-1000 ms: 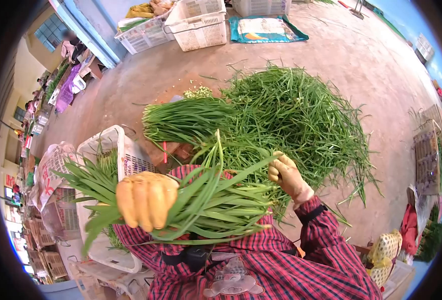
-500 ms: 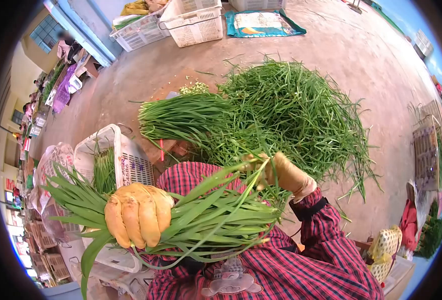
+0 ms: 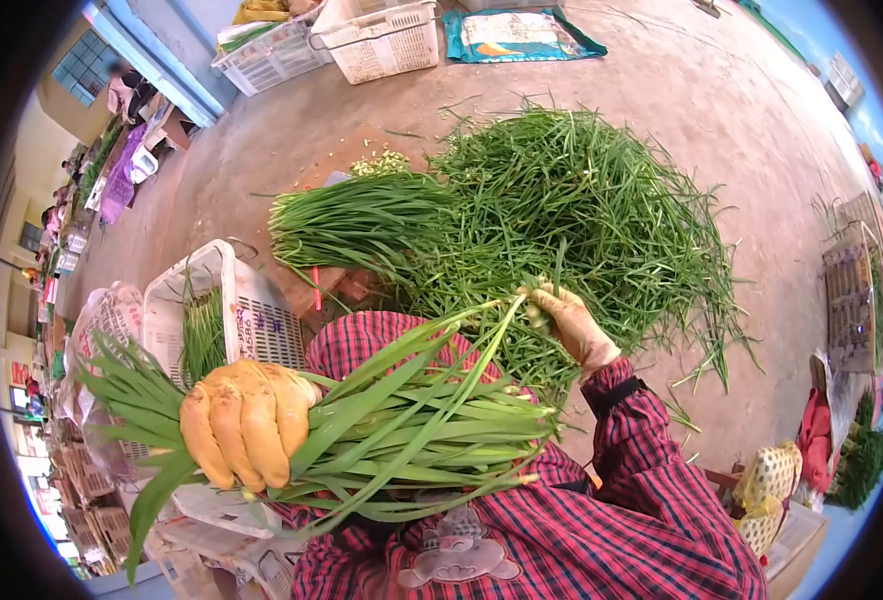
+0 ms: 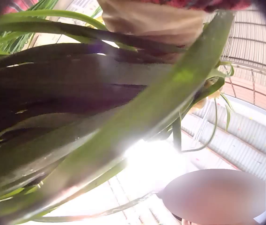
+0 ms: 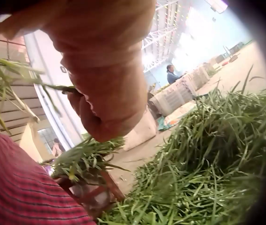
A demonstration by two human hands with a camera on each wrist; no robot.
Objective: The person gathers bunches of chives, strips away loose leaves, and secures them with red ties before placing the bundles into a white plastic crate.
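Observation:
In the head view my left hand (image 3: 250, 425), in a yellow glove, grips a bunch of garlic chives (image 3: 432, 425) held sideways before the body. Its wide leaf tips stick out at the left and the pale cut ends lie at the right. A few longer blades (image 3: 477, 345) rise from the bunch toward my right hand (image 3: 574, 325). That hand wears a pale glove and pinches their ends with bent fingers. Broad dark leaves (image 4: 123, 112) fill most of the left wrist view. Seen from the right wrist, the gloved hand hides most of what it pinches.
Ahead on the floor spreads a big loose heap of chives (image 3: 592, 210). A neatly lined-up bundle (image 3: 352, 225) lies left of it on a low wooden stand. At the left stands a white crate (image 3: 267, 325) with more greens. Further crates (image 3: 377, 45) and a teal sack (image 3: 522, 38) are behind.
The left hand with the bunch has shifted left and slightly down in the head view. The right hand's fingers have come onto the blade ends, and those blades now stretch between the hands.

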